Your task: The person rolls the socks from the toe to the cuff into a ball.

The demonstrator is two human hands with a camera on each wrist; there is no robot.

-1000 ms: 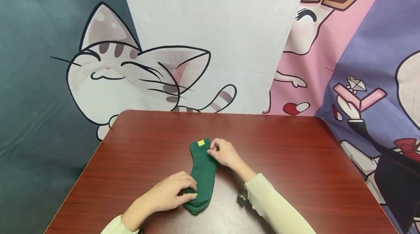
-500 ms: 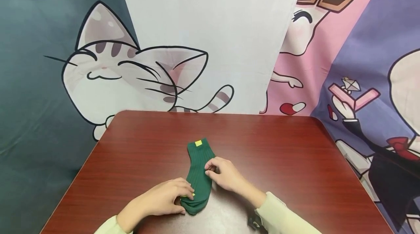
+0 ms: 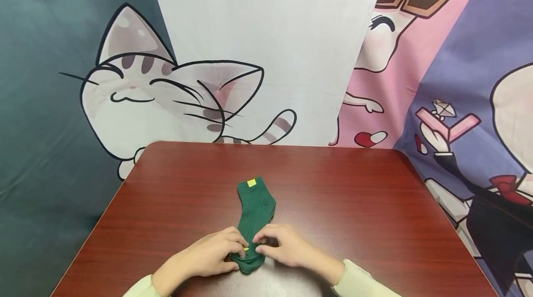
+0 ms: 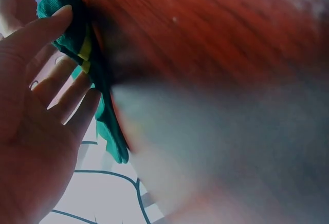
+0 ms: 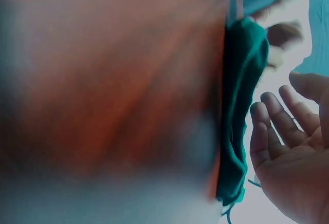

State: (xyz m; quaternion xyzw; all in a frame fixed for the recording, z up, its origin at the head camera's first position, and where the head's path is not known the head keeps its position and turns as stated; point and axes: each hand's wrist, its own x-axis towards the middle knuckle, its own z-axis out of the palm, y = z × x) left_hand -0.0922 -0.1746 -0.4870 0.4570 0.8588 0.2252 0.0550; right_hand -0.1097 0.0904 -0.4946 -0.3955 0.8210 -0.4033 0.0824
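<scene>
On the table lies a green ribbed sock (image 3: 257, 202), its cuff with a yellow patch (image 3: 251, 182) pointing away from me; whether a second sock lies under it, I cannot tell. My left hand (image 3: 212, 251) rests at the near end, fingers on top beside another yellow mark (image 3: 245, 249). In the left wrist view the thumb lies against the bunched green fabric (image 4: 77, 29), the other fingers fairly straight. My right hand (image 3: 287, 244) is at the right edge near the same end, fingers loosely bent. The right wrist view shows its fingers (image 5: 272, 111) beside the sock (image 5: 239, 90), holding nothing.
The reddish-brown wooden table (image 3: 341, 195) has rounded far corners. Right behind its far edge hangs a printed cloth backdrop (image 3: 266, 24) with a cartoon cat (image 3: 137, 98) and other drawn figures.
My right hand has slid from near the cuff down along the sock's right side to its near end. The left hand has stayed at the near end, shifting only slightly.
</scene>
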